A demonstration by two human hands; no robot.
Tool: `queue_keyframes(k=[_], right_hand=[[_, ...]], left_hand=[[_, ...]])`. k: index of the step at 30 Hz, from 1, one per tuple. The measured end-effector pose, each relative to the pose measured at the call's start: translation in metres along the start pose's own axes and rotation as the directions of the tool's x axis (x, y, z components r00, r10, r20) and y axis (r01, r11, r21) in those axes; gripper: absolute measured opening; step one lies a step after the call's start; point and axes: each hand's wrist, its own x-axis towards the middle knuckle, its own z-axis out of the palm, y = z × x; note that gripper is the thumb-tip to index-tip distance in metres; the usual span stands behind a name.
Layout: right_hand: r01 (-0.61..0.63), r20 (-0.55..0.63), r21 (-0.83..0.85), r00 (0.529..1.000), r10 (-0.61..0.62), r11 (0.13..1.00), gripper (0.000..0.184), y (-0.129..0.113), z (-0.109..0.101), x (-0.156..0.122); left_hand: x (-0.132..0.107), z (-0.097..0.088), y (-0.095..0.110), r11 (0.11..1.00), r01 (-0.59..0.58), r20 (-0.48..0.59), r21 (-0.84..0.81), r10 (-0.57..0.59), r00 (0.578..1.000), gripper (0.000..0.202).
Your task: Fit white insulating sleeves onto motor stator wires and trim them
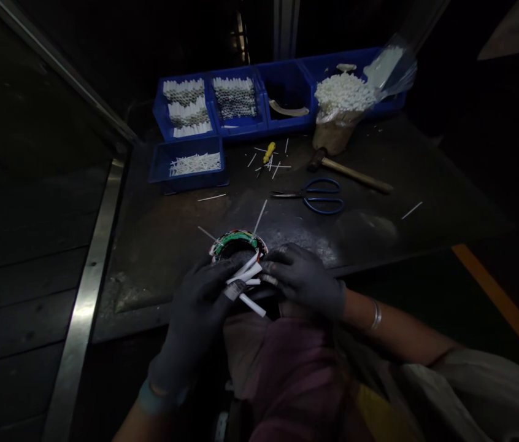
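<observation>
A ring-shaped part with green and multicoloured windings [235, 237], which looks like a motor stator, rests at the table's front edge. Thin white sticks poke up from its rim. My left hand [204, 301], in a dark grey glove with tape on a finger, is closed around several white sleeves [251, 303] at the near side of the ring. Against the ring's right side is my right hand [303, 276], also gloved, with fingers curled close to the sleeve ends. What lies between its fingertips is hidden.
Blue bins [236, 101] of white tubes line the back. In front are a blue tray [190, 166] of thin sticks, a yellow-handled tool [269, 152], blue-handled scissors [321, 196] and a hammer [356, 174]. A pot [333, 134] holds a bag of white pieces [345, 93].
</observation>
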Motion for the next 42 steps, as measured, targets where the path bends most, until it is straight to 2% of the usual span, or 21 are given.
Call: queue_keyframes(k=[1,3,5,7,8,10,11,13,15,17,20,22,24,28,34,36,38,40,42], right_hand=[[0.013,0.016,-0.022,1.0,-0.012,1.0,0.018,0.001,0.0,-0.002],[-0.014,-0.017,0.073,1.0,0.015,0.997,0.018,0.004,0.0,-0.008],[-0.104,-0.128,0.229,0.982,0.136,0.968,0.02,0.003,0.0,-0.018],[-0.189,-0.17,0.315,0.953,0.251,0.93,0.023,-0.005,0.001,-0.029],[-0.2,-0.151,0.325,0.954,0.259,0.924,0.027,-0.012,0.001,-0.035],[-0.154,-0.088,0.304,0.978,0.189,0.94,0.032,-0.03,0.005,-0.043],[-0.129,-0.071,0.275,0.986,0.154,0.953,0.03,-0.039,0.007,-0.044],[-0.138,-0.1,0.189,0.982,0.158,0.972,0.019,-0.054,0.013,-0.044],[-0.219,-0.152,0.163,0.958,0.244,0.962,0.012,-0.063,0.017,-0.04],[-0.317,-0.168,0.24,0.917,0.361,0.918,0.013,-0.064,0.019,-0.035],[-0.428,-0.169,0.33,0.85,0.499,0.841,0.036,-0.056,0.018,-0.031],[-0.414,-0.135,0.357,0.864,0.485,0.838,0.049,-0.049,0.016,-0.03],[-0.377,-0.081,0.392,0.894,0.44,0.839,0.053,-0.043,0.015,-0.031],[-0.357,-0.031,0.476,0.907,0.421,0.804,0.057,-0.036,0.016,-0.032],[-0.301,-0.014,0.495,0.935,0.354,0.815,0.059,-0.036,0.016,-0.027],[-0.322,0.028,0.517,0.932,0.361,0.793,0.054,-0.036,0.013,-0.022],[-0.345,0.055,0.521,0.926,0.373,0.78,0.042,-0.033,0.011,-0.018],[-0.354,0.041,0.512,0.92,0.39,0.782,0.028,-0.03,0.01,-0.015],[-0.383,0.018,0.503,0.901,0.434,0.775,0.023,-0.025,0.01,-0.013]], left_hand=[[0.001,0.0,0.001,1.0,-0.004,-0.002,0.006,0.004,1.0,0.026],[0.003,-0.001,0.003,0.998,-0.037,0.034,0.043,0.035,0.999,0.022],[0.005,-0.002,0.003,0.993,-0.078,0.081,0.085,0.071,0.994,0.022],[0.007,-0.002,0.002,0.989,-0.113,0.114,0.095,0.102,0.988,0.026],[0.007,-0.002,0.0,0.988,-0.127,0.118,0.09,0.116,0.986,0.027],[0.007,-0.003,-0.004,0.985,-0.158,0.116,0.066,0.15,0.982,0.028],[0.006,-0.005,-0.006,0.983,-0.176,0.122,0.051,0.169,0.978,0.029],[0.006,-0.009,-0.008,0.979,-0.201,0.163,0.021,0.195,0.967,0.032],[0.005,-0.014,-0.007,0.977,-0.215,0.237,0.001,0.209,0.949,0.037],[0.006,-0.017,-0.007,0.973,-0.23,0.275,-0.002,0.221,0.936,0.045],[0.007,-0.016,-0.009,0.965,-0.263,0.262,0.005,0.252,0.931,0.053],[0.007,-0.013,-0.013,0.961,-0.275,0.247,0.006,0.266,0.932,0.051],[0.007,-0.012,-0.017,0.96,-0.282,0.242,0.009,0.271,0.932,0.049],[0.007,-0.012,-0.02,0.955,-0.297,0.24,0.02,0.284,0.928,0.049],[0.009,-0.012,-0.017,0.954,-0.3,0.254,0.02,0.286,0.924,0.055],[0.009,-0.01,-0.017,0.943,-0.329,0.24,0.05,0.309,0.92,0.053],[0.009,-0.006,-0.016,0.93,-0.354,0.214,0.096,0.328,0.92,0.048],[0.008,0.0,-0.012,0.922,-0.357,0.183,0.151,0.329,0.926,0.042],[0.007,0.005,-0.007,0.923,-0.33,0.157,0.2,0.302,0.94,0.037]])
